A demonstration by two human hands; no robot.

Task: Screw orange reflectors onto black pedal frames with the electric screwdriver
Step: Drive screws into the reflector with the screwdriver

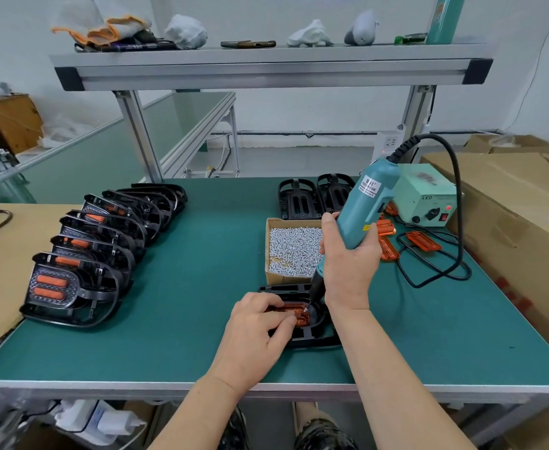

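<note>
Your right hand (347, 264) grips the screwdriver (362, 209), tip on the orange reflector (294, 311). Your left hand (256, 332), fingers curled, pins reflector into the black pedal frame (312, 336), near counter (185, 287) front edge.

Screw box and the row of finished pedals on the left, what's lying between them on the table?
Nothing lies there. In the head view, only bare green mat stretches between the screw box and the row of finished pedals.
</note>
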